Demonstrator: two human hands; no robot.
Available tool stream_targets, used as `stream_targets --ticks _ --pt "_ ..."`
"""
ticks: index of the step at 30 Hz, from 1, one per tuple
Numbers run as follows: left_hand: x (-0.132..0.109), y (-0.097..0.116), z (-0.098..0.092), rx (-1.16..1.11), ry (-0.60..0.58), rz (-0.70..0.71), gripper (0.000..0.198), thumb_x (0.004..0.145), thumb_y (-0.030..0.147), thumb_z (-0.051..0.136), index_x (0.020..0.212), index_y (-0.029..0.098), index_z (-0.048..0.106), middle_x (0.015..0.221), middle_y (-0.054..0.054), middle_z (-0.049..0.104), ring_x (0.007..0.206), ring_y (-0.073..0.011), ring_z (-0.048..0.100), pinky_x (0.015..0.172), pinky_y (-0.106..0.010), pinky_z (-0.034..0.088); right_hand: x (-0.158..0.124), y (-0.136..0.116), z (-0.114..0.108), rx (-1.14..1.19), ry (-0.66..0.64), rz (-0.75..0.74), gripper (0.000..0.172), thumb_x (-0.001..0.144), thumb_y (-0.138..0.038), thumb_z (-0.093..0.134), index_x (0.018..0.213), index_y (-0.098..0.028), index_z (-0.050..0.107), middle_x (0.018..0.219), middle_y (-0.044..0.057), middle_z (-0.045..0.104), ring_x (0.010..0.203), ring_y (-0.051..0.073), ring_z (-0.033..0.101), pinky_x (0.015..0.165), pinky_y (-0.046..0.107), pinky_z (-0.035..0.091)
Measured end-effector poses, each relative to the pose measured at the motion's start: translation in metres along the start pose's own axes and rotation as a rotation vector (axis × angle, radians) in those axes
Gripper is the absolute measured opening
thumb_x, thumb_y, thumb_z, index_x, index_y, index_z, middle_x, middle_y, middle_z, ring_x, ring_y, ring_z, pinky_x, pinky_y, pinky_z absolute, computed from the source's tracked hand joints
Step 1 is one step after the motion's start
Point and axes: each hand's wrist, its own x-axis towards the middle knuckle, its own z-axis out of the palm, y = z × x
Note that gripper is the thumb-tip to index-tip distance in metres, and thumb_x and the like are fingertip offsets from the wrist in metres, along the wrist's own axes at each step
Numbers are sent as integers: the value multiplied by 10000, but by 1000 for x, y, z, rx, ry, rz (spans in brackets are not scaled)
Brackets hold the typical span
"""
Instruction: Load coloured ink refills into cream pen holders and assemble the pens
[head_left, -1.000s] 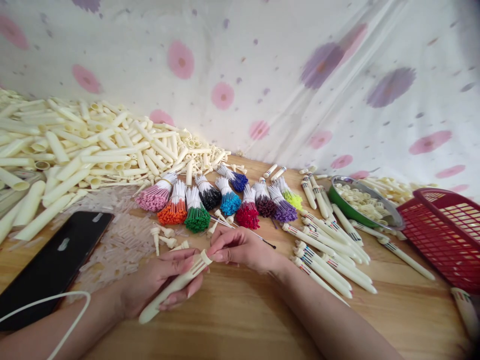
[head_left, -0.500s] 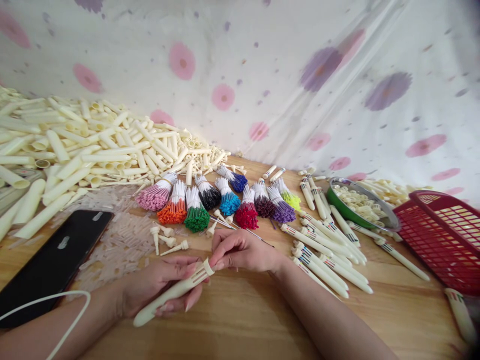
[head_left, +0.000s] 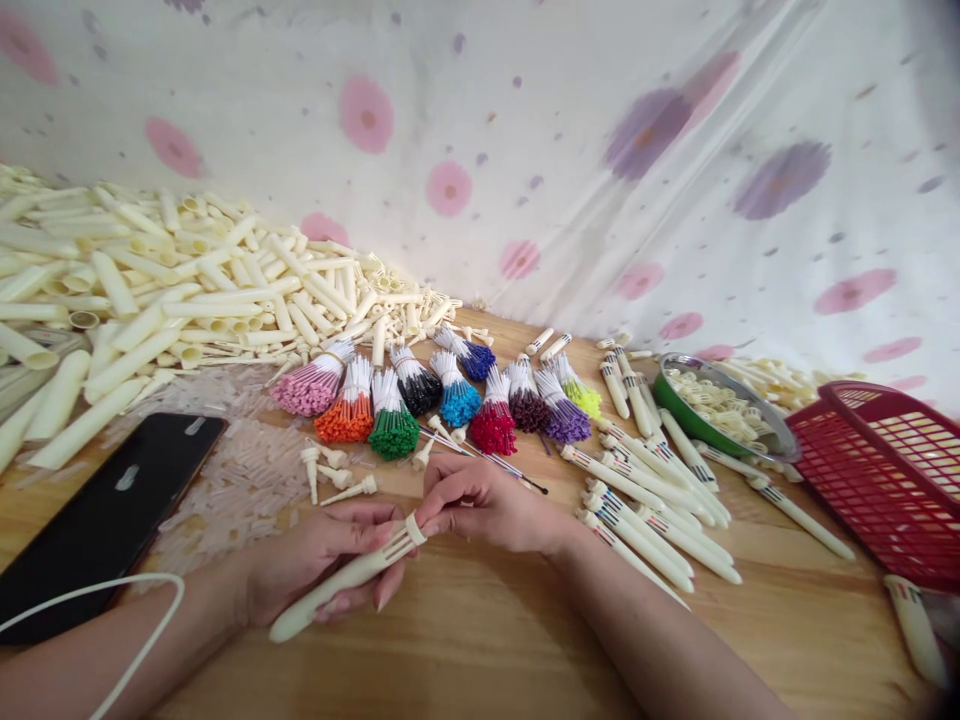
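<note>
A cream plastic pen barrel (head_left: 341,585) with long slots near its upper end lies slanted in my left hand (head_left: 330,560), whose fingers are wrapped round it. At the barrel's slotted end, the thumb and fingertips of my right hand (head_left: 480,505) are pinched together at the rim; whatever is between them is hidden. Just beyond my hands lie several small cream pen plugs (head_left: 352,490) with thin stems. Behind them stand rubber-banded bundles of refills with coloured ends, among them green (head_left: 394,430), orange (head_left: 343,425) and red (head_left: 493,428).
A heap of cream barrels (head_left: 217,290) fills the back left, near clear little tubes (head_left: 232,460) and a black phone (head_left: 112,510). On the right lie several multicolour pens (head_left: 637,525), a green bowl (head_left: 694,425) of cream parts and a red basket (head_left: 877,480).
My hands keep nearly the same pose at the barrel's slotted end. The view has shifted very slightly; nothing has visibly been let go.
</note>
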Motion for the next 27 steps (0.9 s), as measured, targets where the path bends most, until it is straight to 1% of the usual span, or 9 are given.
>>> stream_targets --ticks 5,10,12,14,17,19,23,26,27 --pt "-1 1 4 8 -7 -19 189 798 350 586 847 168 569 553 23 631 287 -13 328 278 -123 190 -1 -1 -2 -27 -52 -3 199 843 -297 592 791 -136 696 752 6 498 704 94 487 635 205 430" --pt "-2 1 5 6 -35 -65 169 824 322 555 835 154 574 567 0 652 298 -18 370 293 -114 217 -3 -3 -7 114 -192 99 262 839 -366 575 826 -137 700 781 19 504 644 82 499 482 153 458" --pt "-3 2 6 16 -24 -88 147 837 297 533 841 158 581 560 1 657 302 -21 377 301 -110 226 -4 -5 -8 96 -224 95 245 855 -336 554 846 -141 702 800 27 517 641 80 515 495 156 483" --pt "-5 3 5 37 -18 -111 136 854 261 500 841 166 596 548 8 657 298 -24 366 302 -111 232 -5 -7 -7 24 -233 36 221 875 -269 523 855 -142 702 815 40 540 665 88 533 530 166 496" --pt "-6 3 2 42 -59 -133 171 861 260 490 819 162 624 525 8 650 284 -31 333 291 -123 235 -6 -9 -3 -67 -201 -57 214 885 -198 494 867 -134 698 836 59 561 683 95 542 566 182 495" --pt "-5 2 -2 32 -102 -129 206 840 323 534 816 146 638 508 -4 640 271 -36 314 267 -132 227 -7 -9 0 -81 -149 -84 212 886 -218 500 875 -140 696 850 63 558 671 92 535 571 188 493" --pt "-4 0 -8 16 -128 -94 281 799 402 587 821 129 647 494 -19 625 261 -40 302 239 -140 196 -8 -8 6 -38 -69 -67 237 881 -300 519 876 -150 702 837 55 527 644 88 509 533 177 480" --pt "-4 -1 -8 18 -125 -77 295 787 417 594 819 129 649 491 -16 623 256 -37 302 238 -142 186 -6 -9 8 -11 -32 -44 203 863 -281 554 861 -155 713 801 43 518 648 90 499 513 164 453" --pt "-4 -1 -7 25 -105 -66 294 788 418 591 818 132 649 492 -12 624 261 -34 305 245 -139 187 -6 -10 9 -11 -14 -32 186 855 -273 568 853 -161 717 785 36 516 641 87 492 506 160 439"
